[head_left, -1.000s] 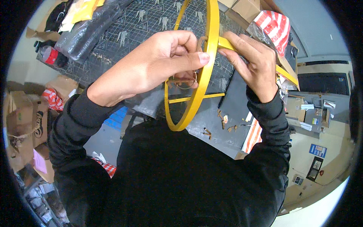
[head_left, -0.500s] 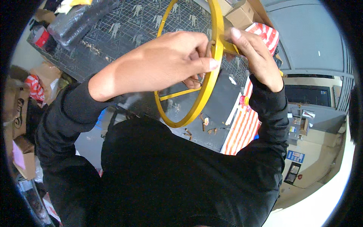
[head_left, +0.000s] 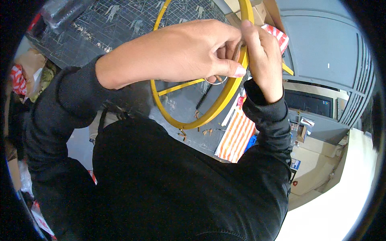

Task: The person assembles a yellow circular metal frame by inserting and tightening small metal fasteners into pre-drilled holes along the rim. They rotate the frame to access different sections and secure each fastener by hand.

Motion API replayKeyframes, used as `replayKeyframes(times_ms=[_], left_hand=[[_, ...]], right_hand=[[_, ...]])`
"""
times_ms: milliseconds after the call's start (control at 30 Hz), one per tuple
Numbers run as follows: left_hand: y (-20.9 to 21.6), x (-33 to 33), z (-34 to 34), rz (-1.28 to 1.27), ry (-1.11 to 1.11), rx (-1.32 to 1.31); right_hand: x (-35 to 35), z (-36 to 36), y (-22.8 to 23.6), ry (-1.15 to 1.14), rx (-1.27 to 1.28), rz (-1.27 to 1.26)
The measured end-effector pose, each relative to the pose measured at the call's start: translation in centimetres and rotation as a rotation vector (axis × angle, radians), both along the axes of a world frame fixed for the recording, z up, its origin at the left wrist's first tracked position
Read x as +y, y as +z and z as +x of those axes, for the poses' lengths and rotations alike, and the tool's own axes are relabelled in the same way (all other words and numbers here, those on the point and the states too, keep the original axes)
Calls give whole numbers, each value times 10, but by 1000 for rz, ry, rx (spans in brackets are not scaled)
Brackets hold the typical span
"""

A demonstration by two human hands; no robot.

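A large yellow ring (head_left: 232, 89) with a crossbar inside stands on its edge over the dark table, its lower rim in front of my chest. My left hand (head_left: 189, 52) is closed on the near side of the rim, its thumb pressed along the yellow surface. Below its curled fingers show a thin pale wire loop and a small brown piece; how they are held is hidden. My right hand (head_left: 264, 56) wraps the rim's outer side, thumb on top, close to the left fingertips. Beyond it a yellow bar (head_left: 287, 68) sticks out.
Small brown bits (head_left: 207, 131) lie on the dark table (head_left: 177, 106). An orange-and-white striped bag (head_left: 236, 138) rests along the right edge. Cardboard boxes (head_left: 259, 15) stand at the far right, and a plastic-wrapped bundle (head_left: 64, 12) lies at the far left.
Both hands and the ring have shifted slightly in view. My right hand has come in against the rim, nearer my left fingers; before, it was on the yellow bar to the right.
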State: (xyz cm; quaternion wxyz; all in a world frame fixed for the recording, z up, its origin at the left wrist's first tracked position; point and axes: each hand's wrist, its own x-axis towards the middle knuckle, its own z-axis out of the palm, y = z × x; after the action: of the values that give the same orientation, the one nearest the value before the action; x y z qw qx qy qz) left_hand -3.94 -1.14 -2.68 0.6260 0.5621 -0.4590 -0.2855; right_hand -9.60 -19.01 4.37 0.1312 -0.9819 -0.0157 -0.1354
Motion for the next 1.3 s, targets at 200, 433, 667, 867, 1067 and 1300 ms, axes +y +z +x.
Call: replayKeyframes(times_ms=[200,433,667,867,1067,1300], left_hand=[[-6,-3,8,-115,94,-261],[-4,-4,19,-140,169,-502],[14,4,32,-197,51,-716],[10,3,45,-183,62,-929],[-5,-3,36,-156,339,-959],[-21,-1,40,-279,402,-703]], right_hand=[[-5,-1,2,-31,55,85],[-9,1,2,-2,11,31],[-13,2,-2,33,-35,63],[-23,1,-6,12,108,157],[-23,7,-5,-35,135,329],[-92,17,2,55,-152,148]])
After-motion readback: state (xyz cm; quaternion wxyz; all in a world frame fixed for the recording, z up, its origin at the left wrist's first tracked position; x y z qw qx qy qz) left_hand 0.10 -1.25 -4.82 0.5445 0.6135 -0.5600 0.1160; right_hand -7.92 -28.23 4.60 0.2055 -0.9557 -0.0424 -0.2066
